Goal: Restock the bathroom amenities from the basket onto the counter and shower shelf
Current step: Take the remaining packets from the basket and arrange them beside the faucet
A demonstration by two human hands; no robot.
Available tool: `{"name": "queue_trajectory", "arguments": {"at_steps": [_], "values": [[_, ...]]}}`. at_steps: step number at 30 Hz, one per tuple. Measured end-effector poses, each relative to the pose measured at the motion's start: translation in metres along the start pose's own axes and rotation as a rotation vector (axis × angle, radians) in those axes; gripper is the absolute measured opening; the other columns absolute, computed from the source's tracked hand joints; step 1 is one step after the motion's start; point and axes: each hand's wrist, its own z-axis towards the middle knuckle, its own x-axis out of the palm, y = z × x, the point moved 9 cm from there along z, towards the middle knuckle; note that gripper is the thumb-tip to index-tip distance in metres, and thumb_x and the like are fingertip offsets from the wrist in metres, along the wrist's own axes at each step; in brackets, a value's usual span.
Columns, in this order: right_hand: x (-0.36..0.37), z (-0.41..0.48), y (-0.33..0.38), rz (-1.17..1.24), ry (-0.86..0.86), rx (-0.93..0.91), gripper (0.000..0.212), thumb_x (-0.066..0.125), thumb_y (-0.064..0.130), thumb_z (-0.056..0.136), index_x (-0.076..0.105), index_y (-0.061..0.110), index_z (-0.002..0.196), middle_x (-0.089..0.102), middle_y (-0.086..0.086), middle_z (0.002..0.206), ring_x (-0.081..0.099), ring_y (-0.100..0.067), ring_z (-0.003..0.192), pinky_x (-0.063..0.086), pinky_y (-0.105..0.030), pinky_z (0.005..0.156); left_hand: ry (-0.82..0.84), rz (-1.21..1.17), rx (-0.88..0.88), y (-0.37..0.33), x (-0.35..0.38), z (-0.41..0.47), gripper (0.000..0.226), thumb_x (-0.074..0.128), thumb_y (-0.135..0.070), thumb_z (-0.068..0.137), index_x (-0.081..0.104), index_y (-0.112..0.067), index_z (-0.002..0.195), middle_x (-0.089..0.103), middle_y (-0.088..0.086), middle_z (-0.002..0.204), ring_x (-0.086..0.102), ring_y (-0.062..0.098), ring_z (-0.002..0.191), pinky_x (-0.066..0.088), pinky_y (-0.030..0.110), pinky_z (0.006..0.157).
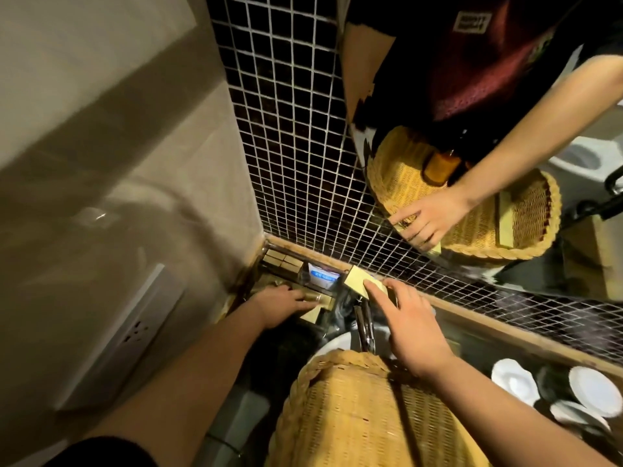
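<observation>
Presently the task's thing in hand is a small pale-yellow amenity box (358,280), held just above the back of the counter (505,335) against the foot of the mirror, beside a clear holder (317,281) in the corner that already carries a blue-and-white packet (323,276) and a row of gold-coloured boxes (281,259). The right hand (409,326) pinches the box at its near end, fingers on its upper face; the thumb is hidden beneath, so the exact contact there cannot be told. The left hand (286,305) is closed on another gold-coloured item (318,299) at the front of the holder, with a further pale box (312,313) lying just under it. In my judgement the box is light card, stiff along its edges but easily crushed on its broad faces, and not slippery; it is best taken by the short ends or long edges and not squeezed flat. The wicker basket (357,409) rests on the right forearm, below the hands and over the basin (332,343), with the tap (365,328) between basket and holder. White cups (515,380) stand to the right on the counter. The mirror (472,163) above repeats the person, the basket and the hand. A wall socket (135,332) sits on the left wall. The risk noted is tipping the basket while reaching.
</observation>
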Motion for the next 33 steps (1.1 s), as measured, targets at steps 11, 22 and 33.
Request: {"name": "queue_trajectory", "arguments": {"at_steps": [11,22,33], "values": [[0.001,0.0,0.001,-0.028,0.011,-0.028,0.116,0.072,-0.004,0.071,0.004,0.038,0.155,0.019,-0.005,0.155,0.022,-0.028,0.139,0.029,-0.042,0.113,-0.023,-0.066,-0.096,-0.008,0.027,-0.011,0.072,0.06,-0.014,0.091,0.029,-0.031,0.154,0.026,0.003,0.161,0.035,0.033,0.137,0.04,0.047,0.105],[-0.024,0.007,0.035,-0.14,-0.062,-0.043,0.097,0.074,0.004,0.077,0.02,0.031,0.154,0.032,-0.012,0.152,0.032,-0.032,0.136,0.033,-0.047,0.111,-0.025,-0.239,-0.291,-0.012,0.061,-0.042,0.097,0.066,-0.032,0.09,-0.004,-0.033,0.158,-0.009,0.001,0.167,-0.008,0.034,0.151,0.009,0.056,0.12],[0.029,0.072,0.143,-0.2,0.092,-0.291,0.098,0.07,0.007,0.083,0.008,0.023,0.157,0.032,-0.016,0.149,0.032,-0.039,0.134,0.033,-0.053,0.108,-0.036,-0.327,-0.418,-0.002,0.105,-0.089,0.083,0.058,-0.026,0.092,0.007,-0.037,0.156,-0.013,-0.002,0.166,-0.01,0.028,0.151,0.01,0.057,0.117]]}}
